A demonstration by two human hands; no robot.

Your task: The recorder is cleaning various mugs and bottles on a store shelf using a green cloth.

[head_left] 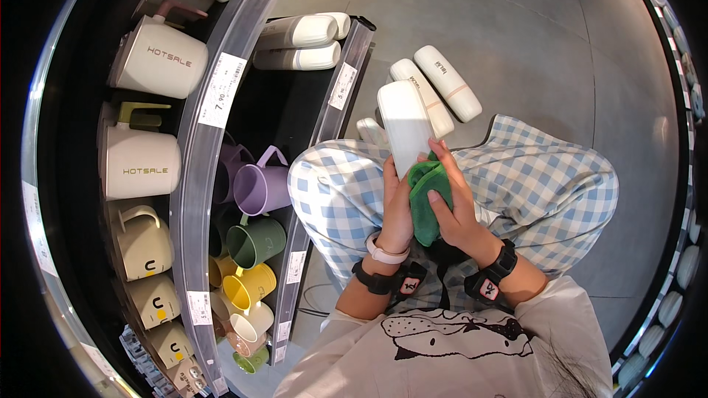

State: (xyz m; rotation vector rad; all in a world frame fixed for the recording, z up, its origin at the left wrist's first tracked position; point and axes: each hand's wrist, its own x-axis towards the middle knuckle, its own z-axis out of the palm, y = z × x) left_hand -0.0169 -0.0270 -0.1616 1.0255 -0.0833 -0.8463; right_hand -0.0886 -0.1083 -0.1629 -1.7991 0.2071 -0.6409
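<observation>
In front of my lap, my left hand (397, 210) is closed round the lower end of a white oblong case (405, 121) with rounded corners. The case tilts away from me. A green cloth (424, 214) is bunched in my right hand (460, 206), thumb lying over it, and it covers the case's near end. Beyond the held case, two similar white cases (448, 82) lie side by side on the floor. Part of another pale case (371, 131) shows beside my left knee.
On my left stands a shelf unit (193, 169) with clear front strips and price tags. Its upper shelf bears cream mugs (141, 162); the lower one has coloured mugs (262, 186) and several white cases (299, 32). Grey floor tiles (516, 22) extend ahead. Another shelf (689, 265) curves along the right.
</observation>
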